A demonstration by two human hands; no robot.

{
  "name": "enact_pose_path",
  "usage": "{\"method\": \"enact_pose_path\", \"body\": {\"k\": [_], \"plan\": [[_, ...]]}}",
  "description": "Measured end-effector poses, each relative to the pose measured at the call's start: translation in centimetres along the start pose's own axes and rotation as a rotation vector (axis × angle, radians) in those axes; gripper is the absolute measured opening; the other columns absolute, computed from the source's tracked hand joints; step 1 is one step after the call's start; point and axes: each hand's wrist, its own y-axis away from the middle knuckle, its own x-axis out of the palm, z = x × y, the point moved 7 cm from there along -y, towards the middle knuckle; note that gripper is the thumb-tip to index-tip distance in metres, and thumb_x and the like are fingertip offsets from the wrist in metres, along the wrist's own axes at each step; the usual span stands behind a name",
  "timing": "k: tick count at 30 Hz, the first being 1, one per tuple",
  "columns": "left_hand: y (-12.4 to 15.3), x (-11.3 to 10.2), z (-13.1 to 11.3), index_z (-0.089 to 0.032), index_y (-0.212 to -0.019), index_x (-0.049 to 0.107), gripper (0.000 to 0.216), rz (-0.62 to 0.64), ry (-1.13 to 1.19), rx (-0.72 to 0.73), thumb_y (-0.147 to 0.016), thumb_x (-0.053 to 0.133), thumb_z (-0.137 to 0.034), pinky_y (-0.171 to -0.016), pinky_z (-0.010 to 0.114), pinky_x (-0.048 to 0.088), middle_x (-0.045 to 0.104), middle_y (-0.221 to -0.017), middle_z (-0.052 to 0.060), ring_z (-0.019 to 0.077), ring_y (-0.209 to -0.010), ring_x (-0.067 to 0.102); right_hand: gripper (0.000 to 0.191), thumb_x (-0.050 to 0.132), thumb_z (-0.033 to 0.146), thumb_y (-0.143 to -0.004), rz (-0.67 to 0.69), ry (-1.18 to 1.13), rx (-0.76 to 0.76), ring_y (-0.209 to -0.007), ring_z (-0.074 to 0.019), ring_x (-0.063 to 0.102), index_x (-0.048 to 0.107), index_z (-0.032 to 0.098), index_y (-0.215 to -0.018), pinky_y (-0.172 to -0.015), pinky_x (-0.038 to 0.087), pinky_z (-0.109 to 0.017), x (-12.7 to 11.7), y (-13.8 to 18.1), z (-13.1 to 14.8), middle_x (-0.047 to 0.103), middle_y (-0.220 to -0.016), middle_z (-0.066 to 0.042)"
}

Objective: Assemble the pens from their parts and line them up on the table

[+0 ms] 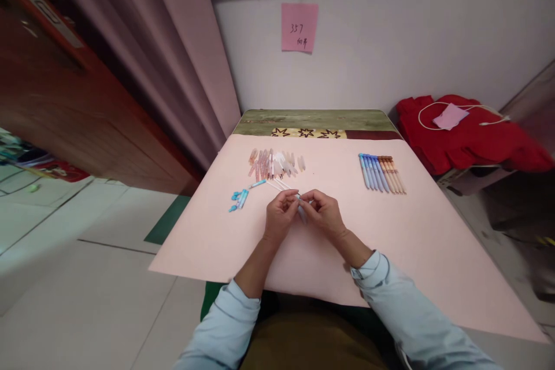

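My left hand [281, 215] and my right hand [324, 213] meet over the pink sheet, fingertips pinched together. Between them is a pale blue pen barrel [302, 215], its lower end showing under the fingers; its upper end is mostly covered. Just beyond my left hand lie several thin white refills [277, 184]. Farther back is a loose pile of pinkish and clear pen barrels [262, 165]. Bright blue pen parts [238, 200] sit to the left of my left hand. Over to the right, a neat row of blue and brown pens [381, 174] lies side by side.
The pink sheet [208, 231] covers most of a table [255, 121] standing against the wall. A pink note [299, 27] is stuck on the wall. Red cloth [468, 139] with a white cable lies at the right. A curtain [186, 40] and brown door [108, 110] stand left.
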Motion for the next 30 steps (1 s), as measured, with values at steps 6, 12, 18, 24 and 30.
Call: {"method": "enact_pose_path", "body": {"k": [6, 12, 18, 24, 30], "plan": [[0.1, -0.1, -0.8, -0.019, -0.099, 0.073, 0.02, -0.002, -0.168, 0.086, -0.083, 0.064, -0.028, -0.075, 0.03, 0.054, 0.073, -0.099, 0.008, 0.0188, -0.087, 0.068, 0.017, 0.064, 0.033, -0.084, -0.02, 0.002, -0.02, -0.048, -0.0092, 0.045, 0.071, 0.018, -0.087, -0.048, 0.037, -0.021, -0.3, -0.1, 0.1, 0.058, -0.058, 0.003], [0.2, -0.4, -0.4, -0.019, -0.091, 0.074, 0.017, -0.055, -0.203, 0.055, -0.083, 0.065, -0.03, -0.063, 0.026, 0.052, 0.073, -0.085, 0.005, 0.0155, -0.07, 0.064, 0.018, 0.065, 0.035, -0.085, -0.074, 0.12, -0.048, -0.054, -0.0112, 0.053, 0.075, 0.021, -0.09, -0.054, 0.044, -0.023, -0.8, 0.0, 0.6, 0.067, -0.069, -0.001], [0.2, -0.6, -0.4, -0.019, -0.085, 0.072, 0.016, -0.093, -0.202, 0.043, -0.079, 0.07, -0.033, -0.057, 0.024, 0.048, 0.069, -0.073, 0.002, 0.0126, -0.06, 0.059, 0.019, 0.066, 0.038, -0.083, -0.105, 0.139, 0.01, -0.052, -0.0113, 0.053, 0.073, 0.02, -0.085, -0.054, 0.044, -0.022, -1.0, 0.0, 0.0, 0.063, -0.06, 0.001], [0.2, -0.4, -0.6, -0.018, -0.08, 0.071, 0.018, -0.079, -0.201, 0.031, -0.078, 0.071, -0.035, -0.057, 0.023, 0.047, 0.066, -0.07, 0.001, 0.0119, -0.059, 0.056, 0.017, 0.06, 0.034, -0.087, -0.065, 0.147, -0.017, -0.053, -0.0106, 0.049, 0.068, 0.02, -0.083, -0.054, 0.04, -0.022, -0.8, 0.0, 0.3, 0.061, -0.063, 0.002], [0.2, -0.3, -1.1, -0.017, -0.077, 0.07, 0.019, -0.077, -0.213, 0.04, -0.077, 0.072, -0.036, -0.058, 0.023, 0.046, 0.066, -0.069, 0.001, 0.0114, -0.059, 0.055, 0.018, 0.055, 0.034, -0.09, -0.035, 0.172, -0.027, -0.056, -0.0114, 0.05, 0.065, 0.02, -0.084, -0.055, 0.04, -0.022, -0.6, 0.0, 0.2, 0.062, -0.067, 0.001]]}}
